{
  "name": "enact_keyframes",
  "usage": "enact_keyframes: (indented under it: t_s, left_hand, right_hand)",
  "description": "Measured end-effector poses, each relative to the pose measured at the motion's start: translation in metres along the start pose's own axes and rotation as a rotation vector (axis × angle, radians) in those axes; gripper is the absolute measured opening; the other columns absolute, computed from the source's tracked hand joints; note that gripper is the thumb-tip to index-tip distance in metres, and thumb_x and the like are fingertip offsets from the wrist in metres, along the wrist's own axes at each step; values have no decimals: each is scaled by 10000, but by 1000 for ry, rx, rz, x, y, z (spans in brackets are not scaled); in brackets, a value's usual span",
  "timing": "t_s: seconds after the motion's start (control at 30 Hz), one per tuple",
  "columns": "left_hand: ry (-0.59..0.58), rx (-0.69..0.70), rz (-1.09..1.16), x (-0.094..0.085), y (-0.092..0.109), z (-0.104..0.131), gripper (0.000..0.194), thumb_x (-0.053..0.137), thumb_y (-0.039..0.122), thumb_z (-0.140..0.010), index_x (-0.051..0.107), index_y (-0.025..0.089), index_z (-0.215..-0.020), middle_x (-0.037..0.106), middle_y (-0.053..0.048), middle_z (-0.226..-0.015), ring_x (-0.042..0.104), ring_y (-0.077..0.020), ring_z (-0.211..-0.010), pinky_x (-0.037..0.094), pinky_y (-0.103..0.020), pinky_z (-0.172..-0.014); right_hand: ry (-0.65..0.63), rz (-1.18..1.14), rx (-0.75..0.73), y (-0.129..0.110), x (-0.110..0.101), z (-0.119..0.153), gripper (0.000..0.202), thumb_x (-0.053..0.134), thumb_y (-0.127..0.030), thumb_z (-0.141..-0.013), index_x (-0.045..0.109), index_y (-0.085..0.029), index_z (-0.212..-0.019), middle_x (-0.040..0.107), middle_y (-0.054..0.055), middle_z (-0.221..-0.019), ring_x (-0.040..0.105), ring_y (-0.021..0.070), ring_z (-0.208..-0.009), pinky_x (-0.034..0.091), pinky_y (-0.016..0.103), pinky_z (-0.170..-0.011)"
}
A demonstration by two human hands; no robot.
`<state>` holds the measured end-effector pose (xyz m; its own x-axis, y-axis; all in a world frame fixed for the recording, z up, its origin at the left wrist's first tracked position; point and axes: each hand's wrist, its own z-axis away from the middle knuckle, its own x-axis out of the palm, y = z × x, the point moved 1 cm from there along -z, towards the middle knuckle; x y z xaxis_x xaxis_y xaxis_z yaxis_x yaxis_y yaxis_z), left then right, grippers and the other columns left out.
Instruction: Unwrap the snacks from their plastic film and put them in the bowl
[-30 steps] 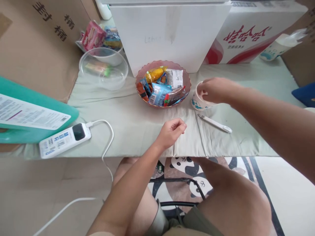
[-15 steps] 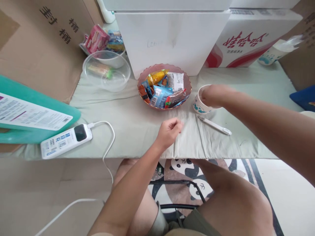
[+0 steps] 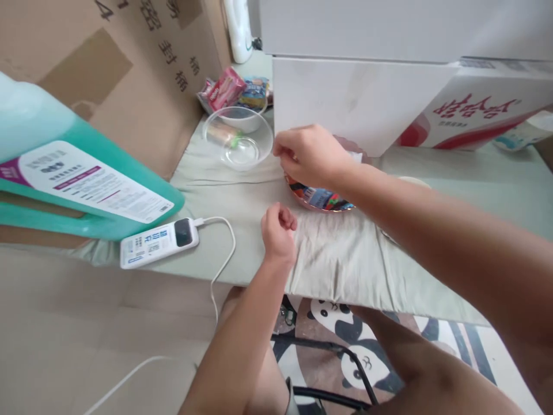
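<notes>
My right hand (image 3: pixel 313 155) is closed and hangs over the left part of a pink scalloped bowl (image 3: pixel 302 202) that holds wrapped snacks (image 3: pixel 322 197). Whatever its fingers may grip is hidden. Just left of it stands a clear plastic tub (image 3: pixel 239 151). My left hand (image 3: pixel 279 230), fingers curled, is over the cloth below the bowl; what it may hold cannot be made out. Behind my right forearm, only the rim of a paper cup (image 3: pixel 415 181) shows.
A power bank (image 3: pixel 159 242) with a white cable (image 3: pixel 233 242) lies at the front left, beside a green jug (image 3: pixel 108 178). White boxes (image 3: pixel 345 98) stand at the back. Snack packs (image 3: pixel 228 89) lie behind the tub. A brown carton is at the left.
My right hand has come out of the paper cup and moved left over the bowl. The view has shifted left, and my left hand stays low, its fingers curled.
</notes>
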<state>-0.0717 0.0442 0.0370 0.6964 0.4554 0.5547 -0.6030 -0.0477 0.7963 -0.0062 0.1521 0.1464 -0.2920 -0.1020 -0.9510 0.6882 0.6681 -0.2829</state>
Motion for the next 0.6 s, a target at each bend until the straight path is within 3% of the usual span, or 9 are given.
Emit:
enact_keyframes:
  t_s: [0.17,0.33,0.47,0.53,0.6]
  left_hand:
    - [-25,-149,98,-20,18,-6,398,550,427,-828,336,204,-578,277,44,-581,282,-86,-522,303,-257,-534]
    - [-56,-358,242,-33,35,-13,398,478,454,-849,305,197,-599,279,37,-587,276,-85,-503,294,-270,-546]
    - [-16,-483,360,-36,41,-18,410,501,448,-820,264,193,-604,249,42,-582,261,-82,-493,288,-272,-544]
    - [0,-510,402,-35,42,-22,418,515,454,-809,259,194,-606,251,40,-585,276,-85,-495,294,-273,-543]
    - [29,-496,437,-34,44,-29,383,504,465,-802,296,199,-622,309,23,-610,352,-97,-521,343,-277,-561]
  right_hand:
    - [61,-49,21,-18,22,-102,254,536,-175,-922,611,-259,-1149,645,52,-1269,579,247,-1216,461,368,-1043]
    - [132,-92,221,-14,35,-185,398,487,-237,-990,474,-188,-1385,480,132,-1422,549,255,-1221,445,458,-1104]
    - [164,-141,496,8,48,-232,672,549,-479,-985,290,-220,-1548,312,159,-1566,329,389,-1442,391,567,-1142]
    - [121,-130,548,21,57,-249,818,558,-569,-949,225,-176,-1584,267,199,-1583,341,419,-1440,394,578,-1134]
    - [69,-100,494,32,67,-260,810,524,-568,-952,271,-89,-1553,323,243,-1527,440,391,-1370,426,567,-1108]
